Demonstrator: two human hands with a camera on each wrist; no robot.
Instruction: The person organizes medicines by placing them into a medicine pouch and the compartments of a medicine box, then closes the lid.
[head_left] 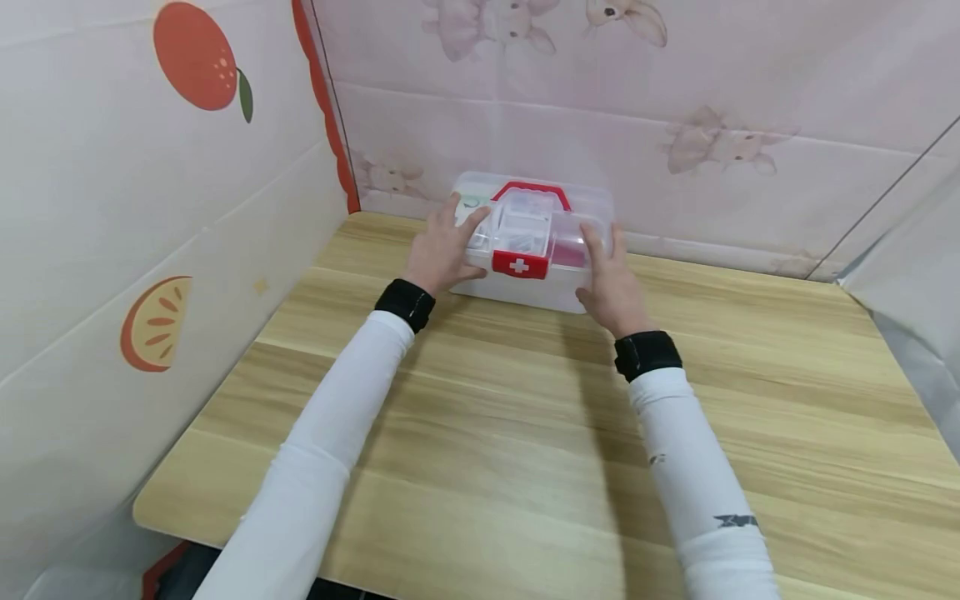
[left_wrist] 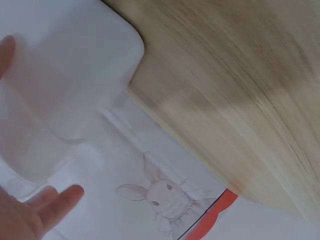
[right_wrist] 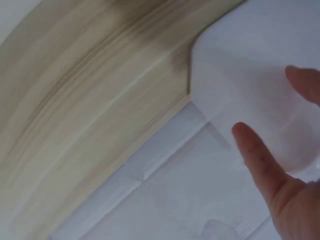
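A translucent first-aid box point(head_left: 517, 292) stands at the back of the table, with a red handle point(head_left: 534, 188) folded on its lid and a red latch point(head_left: 519, 265) bearing a white cross. Through the lid, small compartments and something pink on the right show. My left hand point(head_left: 440, 250) is at the box's left end, fingers spread over the lid edge and thumb toward the front. At the opposite end is my right hand point(head_left: 617, 287), its fingers extended along the side. Both wrist views show the box corner beside outstretched fingers; exact contact is unclear.
The wood-grain table point(head_left: 480, 467) reaches from the box to the front edge. Directly behind the box rises a pink cloth backdrop point(head_left: 585, 142) printed with rabbits. A white fruit-printed sheet point(head_left: 90, 208) hangs along the left side.
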